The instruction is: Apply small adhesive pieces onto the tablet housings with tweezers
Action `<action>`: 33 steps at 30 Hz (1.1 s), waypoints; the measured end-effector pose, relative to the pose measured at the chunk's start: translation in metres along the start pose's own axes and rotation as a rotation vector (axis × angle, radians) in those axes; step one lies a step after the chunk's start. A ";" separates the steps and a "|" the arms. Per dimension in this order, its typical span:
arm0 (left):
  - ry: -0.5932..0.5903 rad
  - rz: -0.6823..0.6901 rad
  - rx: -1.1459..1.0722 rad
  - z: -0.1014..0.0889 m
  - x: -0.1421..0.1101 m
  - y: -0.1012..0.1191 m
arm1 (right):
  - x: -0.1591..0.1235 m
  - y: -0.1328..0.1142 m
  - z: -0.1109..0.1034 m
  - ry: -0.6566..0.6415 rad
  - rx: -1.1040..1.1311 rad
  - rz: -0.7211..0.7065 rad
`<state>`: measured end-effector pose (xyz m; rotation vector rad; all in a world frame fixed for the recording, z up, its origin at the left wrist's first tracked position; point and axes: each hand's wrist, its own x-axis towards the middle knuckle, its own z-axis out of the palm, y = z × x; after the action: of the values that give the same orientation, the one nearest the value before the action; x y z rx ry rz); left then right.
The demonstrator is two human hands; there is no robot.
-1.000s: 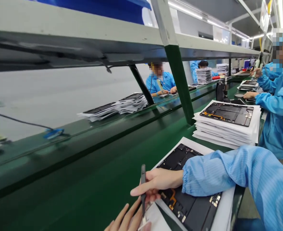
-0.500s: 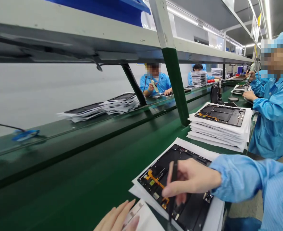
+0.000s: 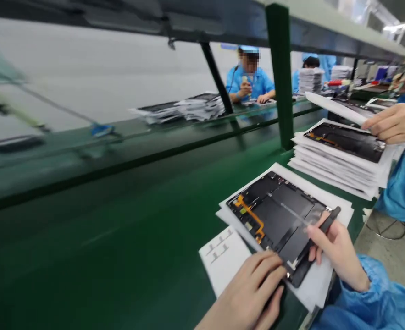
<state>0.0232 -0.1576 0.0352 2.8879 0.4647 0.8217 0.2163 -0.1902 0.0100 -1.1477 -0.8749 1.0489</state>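
Observation:
A black tablet or laptop shell (image 3: 274, 215) with an orange ribbon cable (image 3: 252, 215) lies on white sheets (image 3: 340, 208) at the bench's near edge. Over its near right part, my right hand (image 3: 338, 254) is closed round a slim black tool that looks like tweezers (image 3: 326, 222), tilted with the lower end down at the shell's near edge. My left hand (image 3: 253, 288) rests with fingers loosely stretched out, fingertips on the shell's near corner. Beside it lies a white card (image 3: 219, 256) with several small grey tabs, partly covered by that hand.
A stack of shells between white sheets (image 3: 340, 167) stands farther right. Above it a co-worker's hand (image 3: 396, 121) holds a white sheet (image 3: 338, 110). A green post (image 3: 280, 78) carries the overhead shelf. Another person (image 3: 250, 78) works across the bench, near piled sheets (image 3: 188, 107).
The view has swung left and down. My right hand has moved from the shell's middle to its near right part; my left hand has come from the card onto the shell's corner. A co-worker's hand appeared.

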 end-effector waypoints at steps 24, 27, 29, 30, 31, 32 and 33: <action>-0.028 0.166 -0.088 0.002 0.003 0.001 | -0.014 -0.001 -0.011 -0.131 -0.186 0.017; -0.026 0.176 -0.082 0.002 0.003 0.000 | -0.014 0.002 -0.012 -0.130 -0.197 0.002; -0.030 0.173 -0.082 0.003 0.002 0.000 | -0.014 0.002 -0.013 -0.133 -0.210 0.003; -0.031 0.170 -0.083 0.003 0.001 0.000 | -0.014 0.001 -0.013 -0.134 -0.218 0.005; -0.032 0.167 -0.083 0.003 0.001 0.000 | -0.014 0.000 -0.012 -0.135 -0.224 0.006; -0.033 0.163 -0.083 0.003 0.001 0.000 | -0.014 -0.001 -0.012 -0.137 -0.229 0.008; -0.032 0.160 -0.084 0.002 0.001 0.000 | -0.015 -0.002 -0.011 -0.135 -0.233 0.008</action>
<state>0.0252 -0.1575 0.0336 2.8839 0.1921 0.7938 0.2222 -0.2074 0.0092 -1.2850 -1.1234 1.0598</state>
